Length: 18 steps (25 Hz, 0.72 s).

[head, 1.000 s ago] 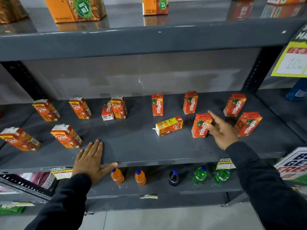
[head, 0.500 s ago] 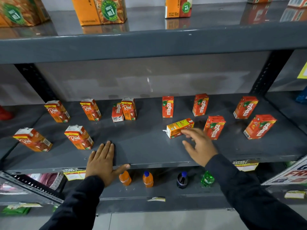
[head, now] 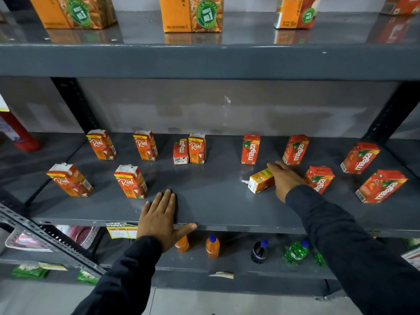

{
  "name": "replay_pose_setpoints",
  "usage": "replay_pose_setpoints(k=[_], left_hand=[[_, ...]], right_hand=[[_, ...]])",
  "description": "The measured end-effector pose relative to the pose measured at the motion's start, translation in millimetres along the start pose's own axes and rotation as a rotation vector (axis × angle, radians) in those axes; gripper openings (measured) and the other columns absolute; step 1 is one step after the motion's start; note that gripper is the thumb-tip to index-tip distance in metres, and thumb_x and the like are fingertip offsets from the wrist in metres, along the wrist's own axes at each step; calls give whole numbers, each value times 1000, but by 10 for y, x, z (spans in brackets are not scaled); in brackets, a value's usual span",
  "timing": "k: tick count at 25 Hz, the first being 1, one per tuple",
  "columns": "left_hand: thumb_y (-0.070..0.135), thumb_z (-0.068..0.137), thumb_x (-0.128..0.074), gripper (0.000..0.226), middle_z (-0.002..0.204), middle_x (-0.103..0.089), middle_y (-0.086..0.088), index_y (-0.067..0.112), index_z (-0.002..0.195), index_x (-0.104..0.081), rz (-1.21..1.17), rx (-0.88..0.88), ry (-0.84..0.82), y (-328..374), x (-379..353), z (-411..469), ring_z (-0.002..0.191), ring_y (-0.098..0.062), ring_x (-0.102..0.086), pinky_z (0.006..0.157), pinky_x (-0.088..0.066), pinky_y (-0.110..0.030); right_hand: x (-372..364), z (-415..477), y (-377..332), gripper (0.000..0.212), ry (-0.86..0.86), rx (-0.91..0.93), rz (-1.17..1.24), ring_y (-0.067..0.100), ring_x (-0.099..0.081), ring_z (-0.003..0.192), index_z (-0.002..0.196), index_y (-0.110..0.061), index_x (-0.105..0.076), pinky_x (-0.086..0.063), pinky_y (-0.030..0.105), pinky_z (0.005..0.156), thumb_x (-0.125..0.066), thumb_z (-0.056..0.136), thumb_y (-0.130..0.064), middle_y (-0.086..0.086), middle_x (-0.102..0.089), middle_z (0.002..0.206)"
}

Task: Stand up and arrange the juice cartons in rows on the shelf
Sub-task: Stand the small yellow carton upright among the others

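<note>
Small orange juice cartons are spread over the grey middle shelf (head: 216, 201). Real cartons stand on the left, two in front (head: 70, 180) (head: 131, 181) and three behind (head: 102, 145). Maaza cartons stand on the right (head: 250, 149) (head: 380, 186), with one short one (head: 180, 152) beside a Real carton (head: 197, 148). A single yellow-orange carton (head: 260, 183) lies on its side. My right hand (head: 285, 178) rests over its right end with the fingers stretched out. My left hand (head: 159, 219) is pressed flat on the shelf's front edge.
Large juice cartons (head: 193, 14) stand on the shelf above. Below are small orange (head: 212, 246), dark (head: 259, 251) and green (head: 295, 252) bottles. A red bottle (head: 20, 133) is in the left bay. Black uprights (head: 75, 105) (head: 391, 110) bound the shelf, and a price tag (head: 121, 230) hangs at its front.
My right hand let go of the standing Maaza carton and moved left onto the lying carton. The view shifted left. My left hand stayed on the shelf edge.
</note>
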<state>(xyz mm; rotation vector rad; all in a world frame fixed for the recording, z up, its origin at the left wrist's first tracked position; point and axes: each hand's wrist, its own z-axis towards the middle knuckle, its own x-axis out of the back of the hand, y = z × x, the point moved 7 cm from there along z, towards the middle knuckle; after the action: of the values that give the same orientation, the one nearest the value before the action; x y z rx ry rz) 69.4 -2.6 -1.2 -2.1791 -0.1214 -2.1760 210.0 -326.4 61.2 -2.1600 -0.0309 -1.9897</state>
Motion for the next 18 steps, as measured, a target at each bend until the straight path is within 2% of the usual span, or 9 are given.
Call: replay_pose_setpoints(k=[4,7,10,12,15,18], left_hand=[[97,63,-3,120,162,3,1,17,153,-4,-15,2,26,3,-5,0,148,-20,5,118,2,-41],[97,64,-2,120,162,3,1,17,153,-4,-14,-2,32,3,-6,-2,148,-20,6,118,2,-41],[97,64,-2,120,162,-1,0,17,153,-7,-18,-5,48,12,9,-15,148,-21,2,118,1,-42],[97,64,-2,120,162,-2,0,17,153,-7,-18,-5,53,15,17,-23,148,-21,2,118,1,-41],[97,64,-1,120,162,-1,0,17,153,-7,-16,-7,56,16,26,-20,148,-21,2,118,1,-41],[97,64,-2,120,162,-2,0,16,153,-8,-19,-8,63,19,30,-31,149,-21,1,118,0,-41]], right_hand=[[-40,-67,16,66,116,50,200,28,-44,129,140,-20,-40,-40,40,105,-60,82,3,8,-41,146],[-145,-120,77,61,43,20,400,24,-57,112,138,-24,-43,-47,35,94,-66,83,-11,5,-57,128],[-253,-175,133,61,-35,-18,541,17,-61,94,135,-28,-43,-49,33,84,-69,81,-14,0,-63,114],[-278,-191,143,56,-18,4,637,18,-61,99,129,-26,-48,-49,34,86,-72,79,-15,-3,-61,115],[-191,-248,106,47,52,61,942,12,-62,104,122,-26,-52,-49,30,88,-71,80,-19,-5,-63,115],[-28,-347,28,32,149,73,1304,3,-65,99,114,-33,-56,-54,22,76,-65,85,-23,-7,-64,114]])
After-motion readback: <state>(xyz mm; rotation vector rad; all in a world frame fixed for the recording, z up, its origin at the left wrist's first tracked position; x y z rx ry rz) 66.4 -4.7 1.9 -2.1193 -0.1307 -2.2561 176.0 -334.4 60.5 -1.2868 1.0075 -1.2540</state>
